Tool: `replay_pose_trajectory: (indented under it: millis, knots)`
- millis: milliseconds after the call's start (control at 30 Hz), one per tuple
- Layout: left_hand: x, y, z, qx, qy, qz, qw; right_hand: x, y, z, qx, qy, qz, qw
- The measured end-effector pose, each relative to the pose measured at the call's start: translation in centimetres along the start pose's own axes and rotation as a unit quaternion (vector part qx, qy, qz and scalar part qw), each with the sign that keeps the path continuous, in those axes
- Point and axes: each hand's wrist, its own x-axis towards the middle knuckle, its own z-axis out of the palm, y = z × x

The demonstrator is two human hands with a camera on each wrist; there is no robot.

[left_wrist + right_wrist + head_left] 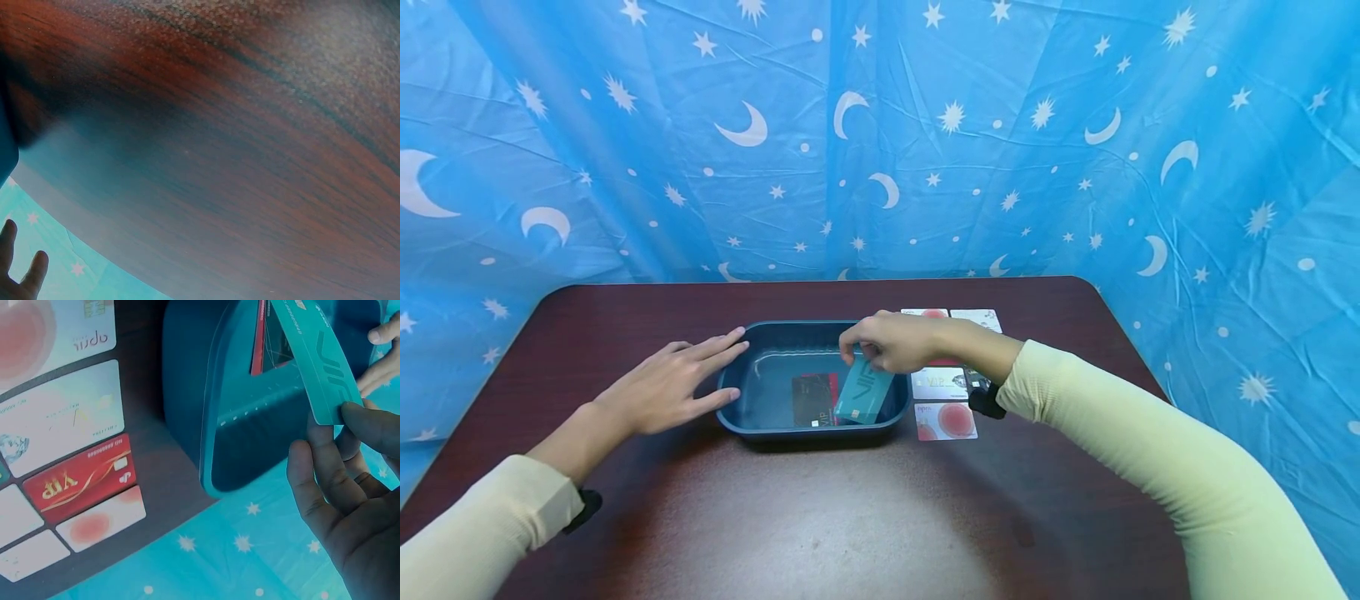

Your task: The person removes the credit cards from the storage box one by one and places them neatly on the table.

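Between the thumb and fingers of my right hand (891,340) is a teal VIP card (865,392), pinched at one end and tilted over the right part of a dark blue tray (760,431). The right wrist view shows the thumb lying across the teal card (319,362). Inside the tray, a black VIP card (812,398) lies with a red card edge (833,385) showing beside it. My left hand (677,383) is at the tray's left rim, fingers extended and spread. Only some of its fingers (36,272) show in the left wrist view.
Right of the tray, several cards lie in rows on the dark wooden table (700,517): a white VIP card (938,383), a white card with red circles (946,422), a red VIP card (81,478) and others, partly hidden by my right arm. A blue star-patterned curtain (880,150) hangs behind.
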Motion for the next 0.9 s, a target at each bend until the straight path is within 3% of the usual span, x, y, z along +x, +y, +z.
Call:
replay_pose_trajectory:
  millis: [533,900]
  knots:
    - [0.0,0.1,0.0,-0.002,0.003,0.000,1.0000,-4.1,0.3,-2.8,0.007,0.050,-0.012,0.999]
    - [0.0,0.2,-0.2,0.004,0.001,-0.001,1.0000,-7.2,1.4,-3.6,0.017,0.076,0.038,0.996]
